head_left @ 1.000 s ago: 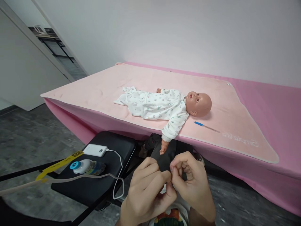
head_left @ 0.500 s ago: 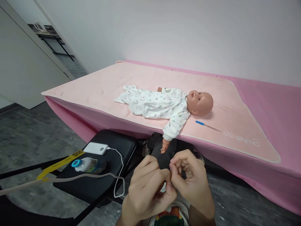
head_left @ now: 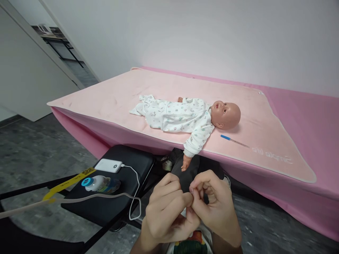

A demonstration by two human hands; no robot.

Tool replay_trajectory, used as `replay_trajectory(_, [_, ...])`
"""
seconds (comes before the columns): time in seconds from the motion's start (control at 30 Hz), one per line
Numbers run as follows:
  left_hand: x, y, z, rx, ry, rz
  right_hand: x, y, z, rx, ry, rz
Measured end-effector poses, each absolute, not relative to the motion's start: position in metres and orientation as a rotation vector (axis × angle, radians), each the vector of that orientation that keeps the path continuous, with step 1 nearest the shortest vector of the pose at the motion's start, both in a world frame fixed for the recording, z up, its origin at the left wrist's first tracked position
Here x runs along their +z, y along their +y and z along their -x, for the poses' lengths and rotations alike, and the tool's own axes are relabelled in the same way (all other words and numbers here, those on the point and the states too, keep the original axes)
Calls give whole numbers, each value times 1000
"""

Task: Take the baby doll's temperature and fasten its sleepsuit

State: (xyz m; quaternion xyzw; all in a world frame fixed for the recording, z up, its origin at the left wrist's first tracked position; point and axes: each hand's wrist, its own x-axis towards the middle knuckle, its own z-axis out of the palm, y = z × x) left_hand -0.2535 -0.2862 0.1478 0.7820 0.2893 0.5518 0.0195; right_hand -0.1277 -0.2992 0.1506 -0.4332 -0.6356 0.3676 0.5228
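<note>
My left hand (head_left: 168, 210) and my right hand (head_left: 213, 204) meet in front of my body, fingers curled and fingertips pinched together. What lies between the fingertips, if anything, is hidden. Beyond them a baby doll (head_left: 174, 114) in a white printed sleepsuit lies on its back, its head to the right. One doll arm hangs over the near edge of the pink blanket (head_left: 106, 95), just above my hands. Beside the doll's head rests a thin stick-like thing with a blue end (head_left: 225, 137), perhaps a thermometer or a pen.
At the left stands a black folding chair (head_left: 92, 208). On its seat are a white power bank (head_left: 108, 165) with a cable and a bottle with a blue cap (head_left: 100, 184). A yellow tape strip (head_left: 69, 182) and a pale tube or cord cross the chair. Pink cloth (head_left: 304, 120) drapes the table.
My hands stay pinched together; the fingers have shifted only slightly. The doll and the blue-ended stick have not moved.
</note>
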Motion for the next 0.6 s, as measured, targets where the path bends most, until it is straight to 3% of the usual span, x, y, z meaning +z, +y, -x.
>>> replay_trajectory(0.6, [152, -288, 241, 1975, 910, -2126, 148, -284, 142, 958, -1101, 925])
